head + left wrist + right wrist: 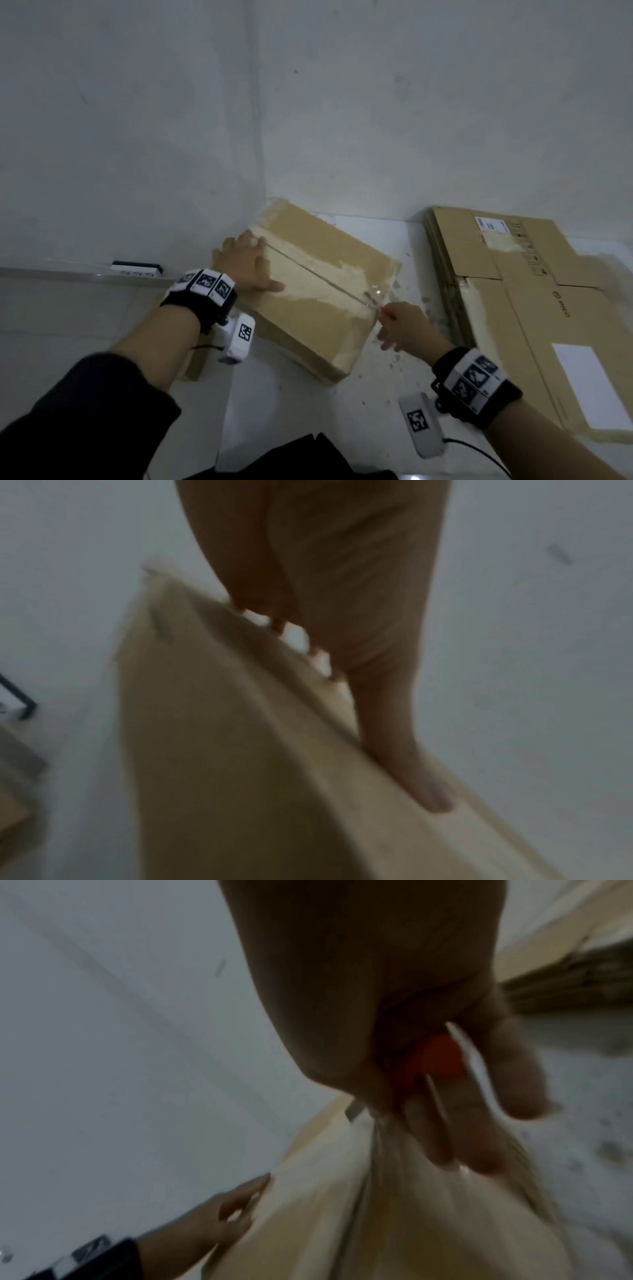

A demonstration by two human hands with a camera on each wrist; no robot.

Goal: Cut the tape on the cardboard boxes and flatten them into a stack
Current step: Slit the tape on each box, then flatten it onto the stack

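Note:
A brown cardboard box (318,281) lies on the white floor in the wall corner, with clear tape along its centre seam. My left hand (245,263) lies flat on the box's far left end, fingers straight and thumb (428,791) spread along the top. My right hand (400,325) grips a red-handled cutter (435,1058) at the near right end of the seam, where a bit of tape (373,296) is lifted and crinkled. The wrist views are blurred; the box (240,750) fills the left one, and the right one shows the box (411,1218) and my left hand (232,1204).
A stack of flattened cardboard boxes (513,291) lies on the floor to the right, close to the box. A black-and-white object (137,268) sits by the left wall. Another cardboard piece (195,363) lies under my left wrist. Small scraps dot the floor (411,298).

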